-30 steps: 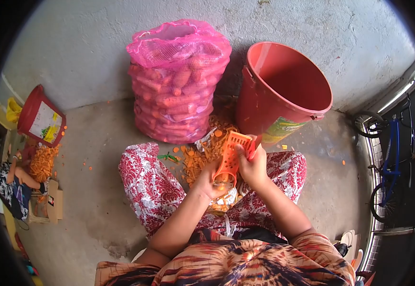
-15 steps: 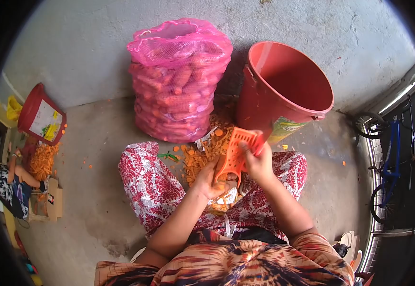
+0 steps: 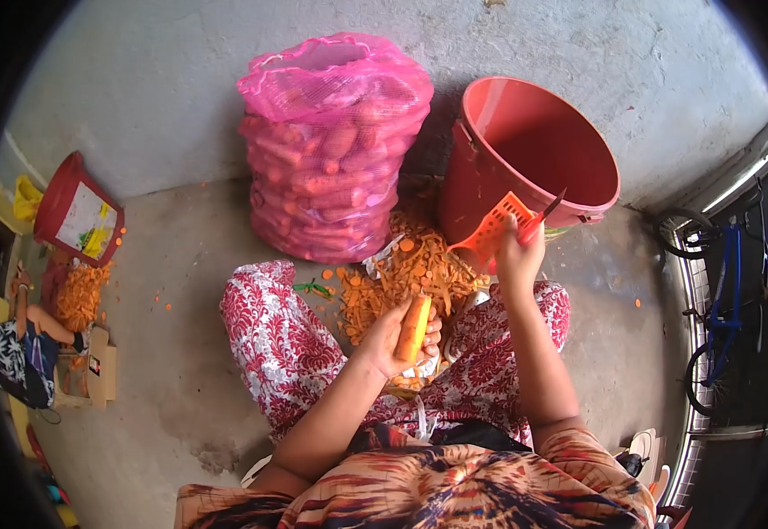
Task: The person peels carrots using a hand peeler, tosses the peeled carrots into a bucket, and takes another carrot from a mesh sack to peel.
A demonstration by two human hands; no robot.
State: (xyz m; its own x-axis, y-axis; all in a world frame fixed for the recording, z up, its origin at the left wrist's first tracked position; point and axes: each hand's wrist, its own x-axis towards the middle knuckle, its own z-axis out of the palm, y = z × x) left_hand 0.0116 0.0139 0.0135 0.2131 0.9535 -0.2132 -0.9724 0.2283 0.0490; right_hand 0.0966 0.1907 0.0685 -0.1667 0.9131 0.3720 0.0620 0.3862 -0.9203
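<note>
My left hand (image 3: 395, 342) is closed around a peeled carrot (image 3: 414, 328), held upright over my lap. Off to the right, in front of the large red bucket (image 3: 469, 181), my right hand (image 3: 521, 254) grips an orange peeler (image 3: 495, 226) with holes and slots. A knife (image 3: 553, 205) with a red handle is in the same hand, its dark blade pointing up and right. Below and between the hands lies a pile of carrot peelings and round slices (image 3: 402, 269) on the floor. Behind it stands a pink mesh sack (image 3: 331, 167) full of carrots.
At the far left a person (image 3: 27, 339) sits beside a smaller red bucket (image 3: 75, 212), another heap of peelings (image 3: 82, 298) and a cardboard box (image 3: 102, 375). A green strip (image 3: 313, 288) lies near my left knee. A blue bicycle (image 3: 726, 291) stands at the right.
My right hand has moved up and right with the orange peeler and the knife, away from my left hand. The carrot in my left hand is now uncovered.
</note>
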